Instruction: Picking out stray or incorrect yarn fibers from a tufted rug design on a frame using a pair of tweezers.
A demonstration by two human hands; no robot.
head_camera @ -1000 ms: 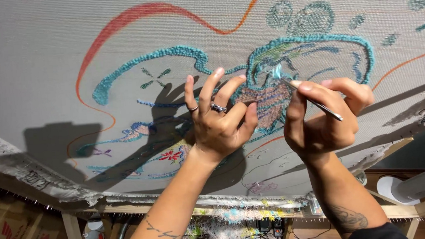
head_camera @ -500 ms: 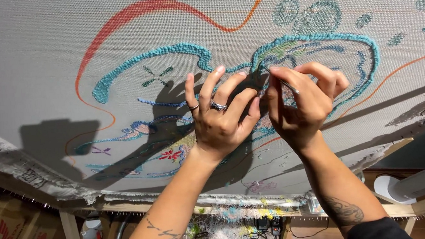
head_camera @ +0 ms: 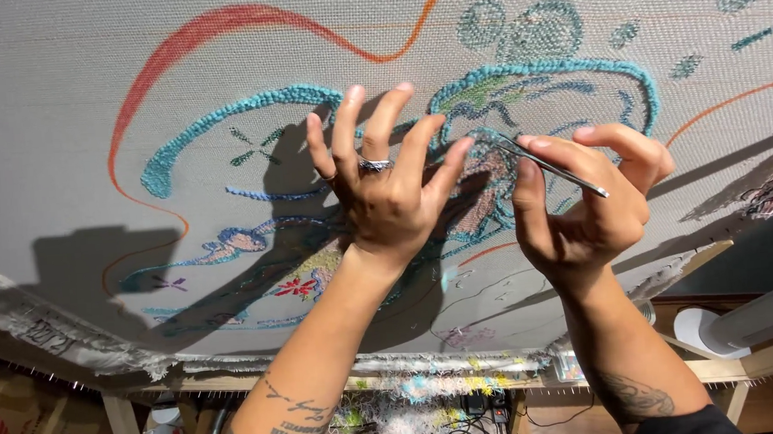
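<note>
Now the right hand (head_camera: 587, 209) has turned again: half a second back it was curled tight against the fabric with the tool hidden, and here it pinches a thin metal tool (head_camera: 551, 166) between thumb and fingertips, tip aimed at the pale pink tufted patch (head_camera: 482, 171) inside the teal yarn outline (head_camera: 539, 72). Beside it the left hand (head_camera: 385, 195), earlier pressed flat on the stretched grey backing cloth (head_camera: 58, 103), has lifted its fingers into a loose spread and grips nothing, though its fingertips look close to the cloth. By my reading, the picking at that patch goes on, with the cloth steadied less firmly
</note>
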